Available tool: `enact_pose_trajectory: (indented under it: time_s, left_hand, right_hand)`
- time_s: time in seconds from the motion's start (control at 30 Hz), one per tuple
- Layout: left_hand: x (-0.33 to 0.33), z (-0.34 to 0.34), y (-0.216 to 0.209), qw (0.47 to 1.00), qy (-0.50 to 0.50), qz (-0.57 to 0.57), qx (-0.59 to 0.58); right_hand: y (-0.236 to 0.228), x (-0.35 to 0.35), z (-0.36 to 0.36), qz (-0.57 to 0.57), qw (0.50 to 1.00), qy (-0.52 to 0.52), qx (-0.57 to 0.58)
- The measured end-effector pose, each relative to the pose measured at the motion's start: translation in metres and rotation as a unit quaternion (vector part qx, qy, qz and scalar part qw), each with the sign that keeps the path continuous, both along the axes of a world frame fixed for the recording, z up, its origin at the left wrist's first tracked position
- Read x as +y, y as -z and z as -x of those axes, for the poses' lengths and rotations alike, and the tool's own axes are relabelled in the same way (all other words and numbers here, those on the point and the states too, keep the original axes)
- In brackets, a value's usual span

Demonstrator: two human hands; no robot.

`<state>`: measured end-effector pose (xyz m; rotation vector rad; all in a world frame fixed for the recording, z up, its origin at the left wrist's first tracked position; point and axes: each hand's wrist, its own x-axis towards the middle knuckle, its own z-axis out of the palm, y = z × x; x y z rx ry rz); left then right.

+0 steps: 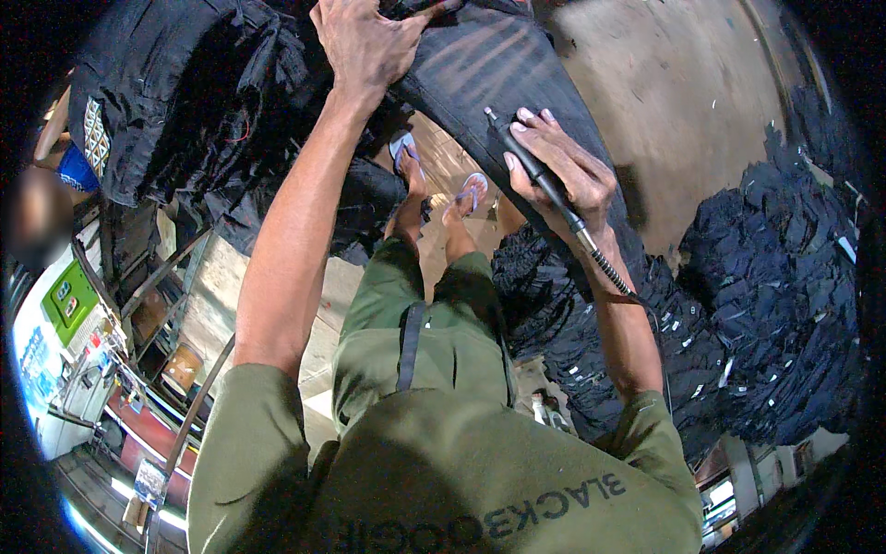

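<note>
My right hand is closed round a slim black rotary grinder handpiece, held like a pen. Its small pinkish tip points up and left, just over the dark denim jeans; whether it touches the cloth I cannot tell. A coiled spring sleeve and thin cord run back from the handpiece along my right forearm. The jeans leg lies stretched long and flat, with pale streaks across its upper part. At the top edge, my left hand rests beside that streaked part, thumb spread to the right. Some of its fingertips are cut off by the picture's edge.
Heaps of dark garments with small white tags fill the right side. More black garments hang at the left. A worn tan board lies beyond the jeans. A person's arm shows at the far left. My sandalled feet are below.
</note>
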<state>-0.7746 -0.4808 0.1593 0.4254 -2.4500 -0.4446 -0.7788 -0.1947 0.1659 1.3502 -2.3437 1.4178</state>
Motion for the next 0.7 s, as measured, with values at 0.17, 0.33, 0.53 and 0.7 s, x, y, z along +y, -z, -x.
enact_pose_trajectory:
  time_s: [0.17,0.33,0.53,0.7]
  left_hand:
    - [-0.003,0.001,0.007,0.999,0.018,0.026,0.023]
    - [0.001,0.002,0.001,0.999,0.011,0.020,0.022]
    - [0.004,0.004,-0.003,1.000,-0.006,-0.008,0.007]
    - [0.005,0.004,-0.006,1.000,-0.014,-0.003,-0.011]
  right_hand:
    - [0.001,0.000,0.000,-0.001,1.000,0.022,-0.001]
    - [0.002,0.000,0.000,0.002,1.000,0.024,-0.006]
    - [0.001,0.003,0.001,-0.001,1.000,-0.003,-0.023]
    - [-0.001,0.003,0.002,-0.014,0.999,0.040,-0.031]
